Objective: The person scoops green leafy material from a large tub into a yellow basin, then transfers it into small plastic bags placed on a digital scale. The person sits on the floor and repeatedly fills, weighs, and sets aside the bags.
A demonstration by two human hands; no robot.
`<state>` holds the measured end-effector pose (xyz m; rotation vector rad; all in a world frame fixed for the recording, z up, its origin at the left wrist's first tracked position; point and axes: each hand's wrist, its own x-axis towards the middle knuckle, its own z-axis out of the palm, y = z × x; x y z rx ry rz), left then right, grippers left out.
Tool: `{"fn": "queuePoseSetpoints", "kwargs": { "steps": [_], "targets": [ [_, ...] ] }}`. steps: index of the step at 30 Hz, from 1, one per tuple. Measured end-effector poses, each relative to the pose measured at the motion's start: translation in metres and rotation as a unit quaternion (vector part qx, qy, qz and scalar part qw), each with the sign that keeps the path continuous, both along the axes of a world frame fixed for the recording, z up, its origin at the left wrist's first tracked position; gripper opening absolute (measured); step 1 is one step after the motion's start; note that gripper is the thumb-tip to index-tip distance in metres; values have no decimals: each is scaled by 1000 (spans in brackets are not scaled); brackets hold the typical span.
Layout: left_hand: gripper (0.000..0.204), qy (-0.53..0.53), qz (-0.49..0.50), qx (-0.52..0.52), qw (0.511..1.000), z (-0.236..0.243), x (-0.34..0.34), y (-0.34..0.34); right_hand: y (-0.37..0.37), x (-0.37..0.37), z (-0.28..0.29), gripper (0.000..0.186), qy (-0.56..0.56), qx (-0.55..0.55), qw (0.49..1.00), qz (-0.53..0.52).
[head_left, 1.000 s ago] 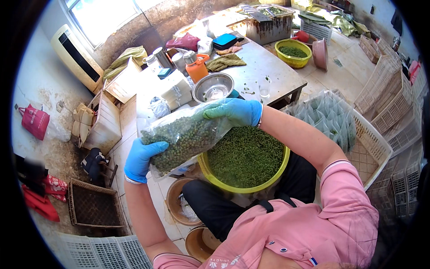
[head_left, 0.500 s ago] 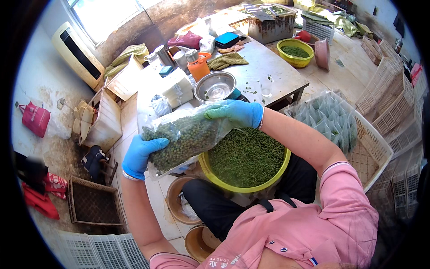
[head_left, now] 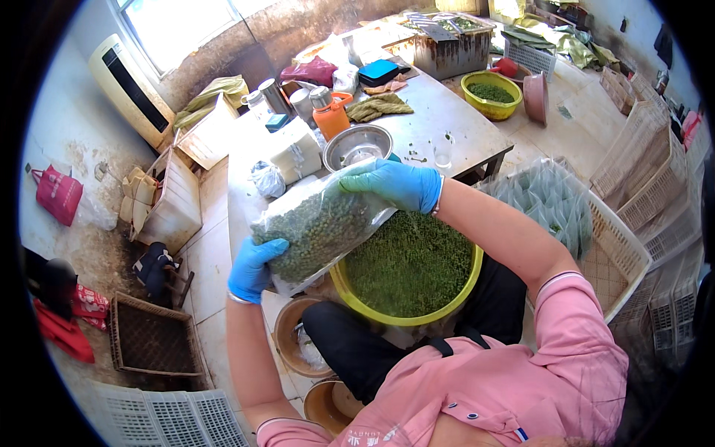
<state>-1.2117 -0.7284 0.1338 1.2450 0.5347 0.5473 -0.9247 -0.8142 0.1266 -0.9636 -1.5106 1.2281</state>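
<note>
Both my hands wear blue gloves and hold a clear plastic bag (head_left: 316, 231) of small round green peppercorns, tilted with its upper right end higher. My left hand (head_left: 255, 268) grips the lower left corner, thumb across the top of the film. At the other end my right hand (head_left: 395, 185) is closed on the bag's gathered mouth; greenish stains mark its fingers. Just below and right of the bag, a yellow tub (head_left: 477, 279) heaped with loose green peppercorns (head_left: 410, 264) stands between my knees. The bag overlaps the tub's upper left rim from my view.
A white table (head_left: 465, 123) ahead carries a steel bowl (head_left: 358, 143), an orange bottle (head_left: 330, 115) and a stack of white bags (head_left: 296, 151). At right, a white crate (head_left: 622, 238) holds several filled clear bags (head_left: 547, 201). Brown tubs (head_left: 294, 335) sit by my left knee.
My left hand and the bag's lower end have shifted right and slightly down. My right hand stays almost in place, still on the bag's mouth.
</note>
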Motion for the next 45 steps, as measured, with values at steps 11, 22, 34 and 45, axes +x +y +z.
{"fn": "queuePoseSetpoints", "kwargs": {
  "steps": [11, 22, 34, 45],
  "targets": [
    [53, -22, 30, -21, 999, -173, 25, -17, 37, 22, 55, 26, -417, 237, 822, -306],
    [58, 26, -184, -104, 977, -220, 38, -50, 43, 33, -68, 49, -667, 280, 642, -255],
    [55, 41, -217, -120, 968, -235, 54, -50, -92, 13, -223, 15, -667, -137, 711, -177],
    [52, 72, -187, -100, 975, -225, 50, -55, -106, -14, -187, 21, -534, -113, 806, -231]
  ]
}}
